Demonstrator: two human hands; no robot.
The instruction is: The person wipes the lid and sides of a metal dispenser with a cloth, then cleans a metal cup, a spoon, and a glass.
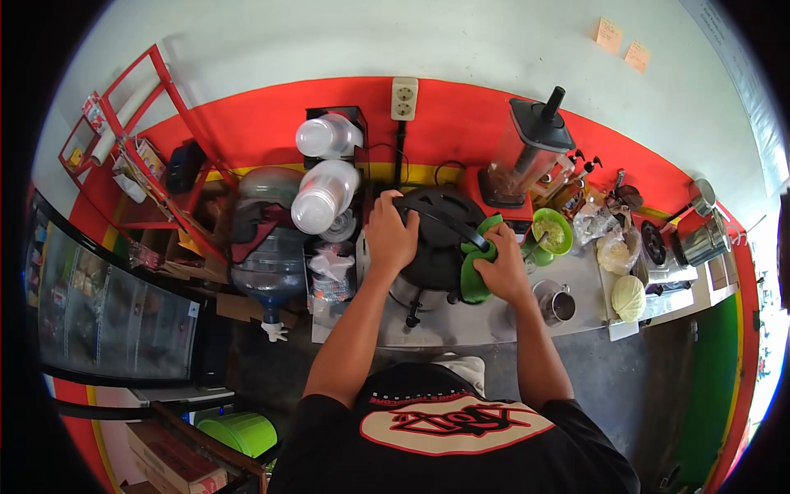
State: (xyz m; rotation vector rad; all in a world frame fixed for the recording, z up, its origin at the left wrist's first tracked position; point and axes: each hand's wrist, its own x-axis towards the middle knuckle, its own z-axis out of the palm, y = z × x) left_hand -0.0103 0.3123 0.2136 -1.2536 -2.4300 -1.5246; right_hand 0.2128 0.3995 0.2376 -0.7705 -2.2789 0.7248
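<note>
Red wall point(247, 115) ahead; your left hand point(390, 236) clasps the round black appliance point(428, 257), likely heavy, best two-handed; right hand point(504, 265) pinches green cloth point(472, 278).

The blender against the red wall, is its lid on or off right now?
On: the black lid covers the top of the clear jar, with no gap visible between them.
</note>
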